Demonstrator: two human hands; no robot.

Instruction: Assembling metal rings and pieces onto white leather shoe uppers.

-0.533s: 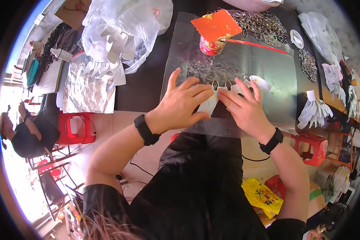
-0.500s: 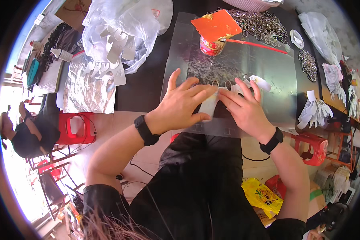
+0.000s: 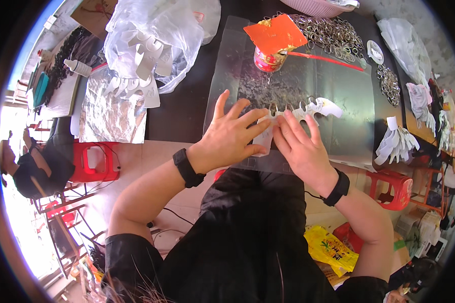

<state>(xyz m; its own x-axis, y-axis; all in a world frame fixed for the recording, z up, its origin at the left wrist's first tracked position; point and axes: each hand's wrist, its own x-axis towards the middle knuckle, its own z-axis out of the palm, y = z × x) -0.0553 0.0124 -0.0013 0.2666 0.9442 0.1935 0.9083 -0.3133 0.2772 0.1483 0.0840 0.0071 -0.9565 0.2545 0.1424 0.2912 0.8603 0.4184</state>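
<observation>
Several white strips (image 3: 264, 137), with metal rings (image 3: 273, 107) at their far ends, lie in a row on a clear plastic sheet (image 3: 350, 137) over the table. My left hand (image 3: 226, 130) rests with its fingers spread, the fingertips touching the leftmost strip. Flat beside it, my right hand (image 3: 304, 146) has its fingertips on the row, just right of that strip. My fingers partly hide the strips. A curled white strip (image 3: 329, 107) ends the row on the right.
Beyond my hands stands a red tub (image 3: 269, 60) with an orange card (image 3: 276, 34) and a red stick (image 3: 324, 60) on it. Metal rings (image 3: 334, 38) are heaped behind it. At left are a plastic bag (image 3: 179, 45) and silver foil (image 3: 106, 121); white strips (image 3: 395, 142) hang at right.
My right hand has drawn slightly nearer to me, baring more of the strips and rings. My left hand has stayed almost in place, over the leftmost strip.
</observation>
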